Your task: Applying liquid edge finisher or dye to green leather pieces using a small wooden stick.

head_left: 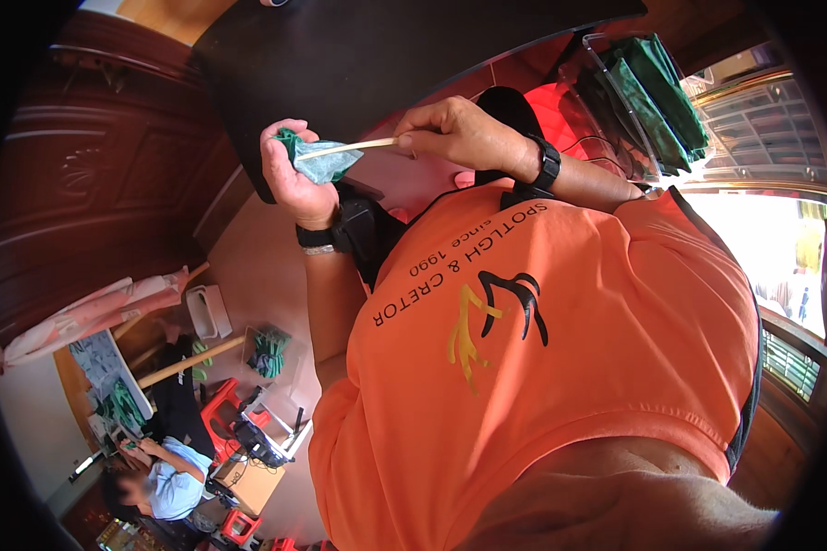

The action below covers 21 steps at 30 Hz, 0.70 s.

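My left hand (296, 184) is closed around a small green cloth piece (331, 163) with a pale, whitish side showing, its pointed end towards my right hand. My right hand (446, 129) pinches one end of a thin, pale wooden stick (363, 145). The stick's other end rests against or inside the cloth; I cannot tell which. Both hands are held up in front of my orange shirt (560, 349), near the edge of a dark table (358, 64).
At the right stands a clear plastic bin (629, 110) with folded green cloth pieces (657, 101). Lower left, another person (179, 482) sits working with green material near a red stool (220, 413) and a clear container of green pieces (268, 354). Dark carved wood panelling (92, 156) lines the left.
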Tool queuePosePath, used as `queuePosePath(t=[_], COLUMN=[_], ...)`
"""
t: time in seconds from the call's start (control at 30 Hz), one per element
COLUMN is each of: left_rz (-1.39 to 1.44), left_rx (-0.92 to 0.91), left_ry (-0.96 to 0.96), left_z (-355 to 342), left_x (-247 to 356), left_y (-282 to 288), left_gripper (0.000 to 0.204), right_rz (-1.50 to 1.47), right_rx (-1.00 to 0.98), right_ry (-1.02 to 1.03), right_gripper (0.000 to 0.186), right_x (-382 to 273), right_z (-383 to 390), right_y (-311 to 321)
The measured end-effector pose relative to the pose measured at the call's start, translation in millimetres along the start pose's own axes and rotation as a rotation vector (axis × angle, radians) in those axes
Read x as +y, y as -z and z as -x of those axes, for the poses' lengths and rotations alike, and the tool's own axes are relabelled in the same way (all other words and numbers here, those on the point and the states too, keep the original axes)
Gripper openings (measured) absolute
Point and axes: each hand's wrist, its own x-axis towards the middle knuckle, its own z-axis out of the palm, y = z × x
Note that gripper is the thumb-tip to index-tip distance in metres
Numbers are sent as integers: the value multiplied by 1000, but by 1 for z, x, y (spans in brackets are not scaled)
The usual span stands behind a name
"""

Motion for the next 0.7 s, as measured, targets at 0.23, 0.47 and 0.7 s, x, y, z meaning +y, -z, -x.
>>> queuePosePath(t=[0.23,0.47,0.7], left_rz=[-228,-142,-185], left_rx=[71,72,75], left_ry=[-135,-123,-185], left_z=[1,-1,-1], left_x=[7,10,4], left_y=[-9,-14,-10], left_gripper=[39,41,39], right_rz=[-124,-190,-185], right_rx=[10,38,49], right_ry=[-126,-80,-36], right_gripper=[21,22,22], right_x=[-5,1,8], right_z=[7,6,4], right_y=[-11,-15,-12])
